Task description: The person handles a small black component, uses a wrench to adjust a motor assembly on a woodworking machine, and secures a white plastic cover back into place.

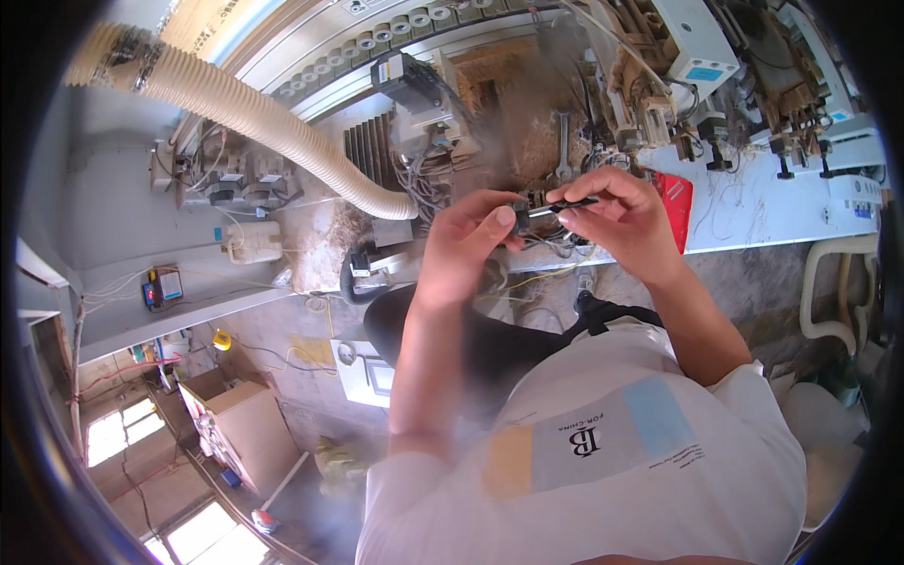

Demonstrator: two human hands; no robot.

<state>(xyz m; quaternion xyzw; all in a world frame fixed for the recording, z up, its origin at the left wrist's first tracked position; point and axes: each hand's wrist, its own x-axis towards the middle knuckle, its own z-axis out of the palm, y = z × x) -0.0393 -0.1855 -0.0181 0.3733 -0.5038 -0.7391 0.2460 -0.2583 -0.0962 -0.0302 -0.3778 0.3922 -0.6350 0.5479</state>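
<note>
Both my hands are raised in front of my chest, just short of the machine. Between the thumb and fingers of my left hand (469, 235) is a small dark block-like part (519, 218); my fingers cover much of it. My right hand (623, 224) pinches a thin black-and-silver tool (576, 203). Its bright shaft points left and meets the dark part or lies right against it; the exact contact is too small to make out. Behind my hands, an open-end wrench (564, 146) lies on the dusty machine bed.
A ribbed cream hose (273, 122) slants down from the upper left. Beyond my hands stands a machine with a black motor (407, 81), cables and sawdust. On the right, a red flat object (674, 209) lies on the white ledge (744, 212). A wooden cabinet (250, 428) stands lower left.
</note>
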